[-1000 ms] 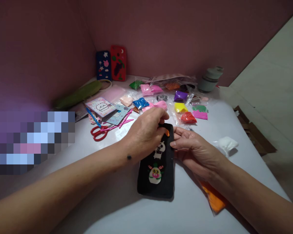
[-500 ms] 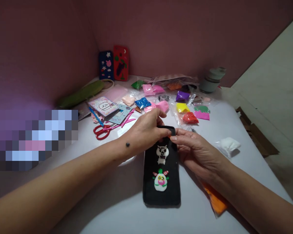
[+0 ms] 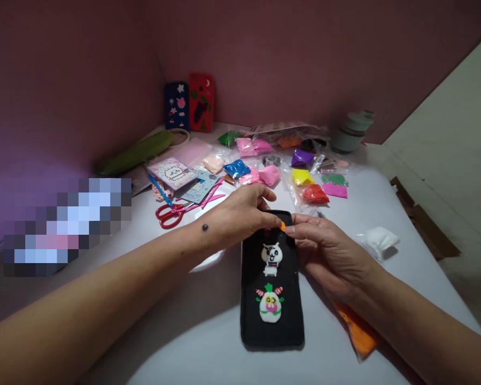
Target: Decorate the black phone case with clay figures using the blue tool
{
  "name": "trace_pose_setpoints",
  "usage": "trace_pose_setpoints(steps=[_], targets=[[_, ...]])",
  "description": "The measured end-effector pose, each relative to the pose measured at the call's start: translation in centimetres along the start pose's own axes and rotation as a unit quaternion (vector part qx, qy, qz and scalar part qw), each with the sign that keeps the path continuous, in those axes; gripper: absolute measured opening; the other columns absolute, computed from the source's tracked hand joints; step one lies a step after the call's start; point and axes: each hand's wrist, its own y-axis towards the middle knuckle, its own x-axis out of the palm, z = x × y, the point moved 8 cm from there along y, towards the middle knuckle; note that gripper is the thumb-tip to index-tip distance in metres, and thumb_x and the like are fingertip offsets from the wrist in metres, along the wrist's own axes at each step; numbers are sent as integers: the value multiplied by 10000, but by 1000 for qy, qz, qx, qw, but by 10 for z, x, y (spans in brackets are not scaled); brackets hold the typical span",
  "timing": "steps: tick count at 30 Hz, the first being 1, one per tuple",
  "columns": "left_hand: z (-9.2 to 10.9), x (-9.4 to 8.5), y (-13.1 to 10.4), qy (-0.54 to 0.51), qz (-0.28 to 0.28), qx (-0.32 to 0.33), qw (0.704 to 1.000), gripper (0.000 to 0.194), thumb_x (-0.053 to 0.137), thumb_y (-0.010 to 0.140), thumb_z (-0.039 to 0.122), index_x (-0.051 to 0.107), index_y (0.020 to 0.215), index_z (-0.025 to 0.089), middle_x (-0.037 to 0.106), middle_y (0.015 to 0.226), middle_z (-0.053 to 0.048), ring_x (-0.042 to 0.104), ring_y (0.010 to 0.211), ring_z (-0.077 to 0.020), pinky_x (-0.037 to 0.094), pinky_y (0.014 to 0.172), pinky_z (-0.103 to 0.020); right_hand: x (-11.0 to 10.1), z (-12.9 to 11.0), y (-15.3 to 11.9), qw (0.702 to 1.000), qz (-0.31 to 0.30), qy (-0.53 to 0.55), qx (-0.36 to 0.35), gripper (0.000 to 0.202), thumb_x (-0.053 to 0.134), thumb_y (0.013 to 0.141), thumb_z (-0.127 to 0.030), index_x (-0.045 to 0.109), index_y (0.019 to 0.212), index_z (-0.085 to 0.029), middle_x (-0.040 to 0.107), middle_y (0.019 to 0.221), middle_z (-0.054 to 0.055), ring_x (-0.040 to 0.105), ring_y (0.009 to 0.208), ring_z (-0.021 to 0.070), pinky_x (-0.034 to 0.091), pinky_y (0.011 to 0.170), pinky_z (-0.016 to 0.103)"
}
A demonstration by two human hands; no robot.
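A black phone case (image 3: 250, 299) lies in front of me, bearing a white cat-like clay figure (image 3: 271, 253) and a rounder white clay figure (image 3: 270, 307) with pink, green and striped parts. At its far end, a small bit of orange clay (image 3: 282, 226) shows between my two thumbs. My left hand (image 3: 253, 209) is closed at the case's top edge, thumb pressed on its face, other fingers partly hidden. My right hand (image 3: 324, 240) pinches at the orange clay from the right; its lower fingers sit beside the case, partly out of sight.
Red-handled scissors (image 3: 170, 215), cards (image 3: 174, 174) and a blue pen (image 3: 160, 190) lie left. Several bagged clays, including a yellow one (image 3: 302, 177), spread behind. A white packet (image 3: 380, 240) and an orange packet (image 3: 361, 334) are right. Two decorated cases, one red (image 3: 201, 101), lean on the wall.
The black case and both hands appear slightly further right and the case lower in view; the whole scene has shifted a little too. More of the orange clay shows.
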Motion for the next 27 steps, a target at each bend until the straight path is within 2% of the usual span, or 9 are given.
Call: trace_pose_setpoints(steps=[7,12,17,27], targets=[[1,2,-2,-2,-17,-7,1000,350,631,691,149,519,1023,161,594,602,41,584,568,-144,376,496,-241,0,2,0,1000,4,-17,-2,131,646,674,-44,706,717,-152,650,662,25,563,626,132,446,666,264],[2,4,-4,-27,-32,-20,999,411,653,687,156,504,1071,145,586,647,38,578,580,-135,407,540,-247,0,2,1,1000,2,-15,-2,178,628,668,-33,729,762,-145,657,670,27,562,617,122,457,663,247],[2,2,-5,-13,-23,-12,1000,410,663,689,175,520,1071,137,585,665,24,581,600,-148,399,535,-255,1,-1,-1,1000,-5,-15,0,159,634,677,-53,738,759,-140,662,688,39,552,611,108,440,586,198],[1,4,-3,9,-28,1,1000,418,673,693,161,522,1082,129,568,646,35,573,571,-146,398,518,-263,0,2,1,999,3,-37,-5,147,629,684,-48,749,734,-117,675,653,47,574,590,114,456,600,214]])
